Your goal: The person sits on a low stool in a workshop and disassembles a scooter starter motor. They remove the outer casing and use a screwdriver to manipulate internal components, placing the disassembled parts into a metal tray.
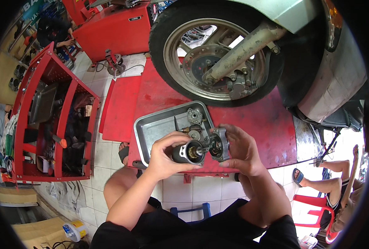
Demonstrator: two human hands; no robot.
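My left hand (pixel 163 154) grips a dark cylindrical motor housing (pixel 183 155), tilted with its open, flanged end toward the right and a shaft showing inside it. My right hand (pixel 242 150) holds a grey metal cover (pixel 218 148) by its edge, its inner side turned toward the housing, very close to the shaft's end. Just beyond both hands, a steel tray (pixel 147 126) holds several metal parts, among them a round casting (pixel 195 116) and a narrow dark tool or rod (pixel 175 123).
A motorbike front wheel (pixel 163 58) stands over the red platform (pixel 267 133). A red tool cart (pixel 60 170) stands left, a red cabinet (pixel 105 37) behind. A person (pixel 51 29) works at top left; another person (pixel 340 211) sits at right by a red chair (pixel 309 220).
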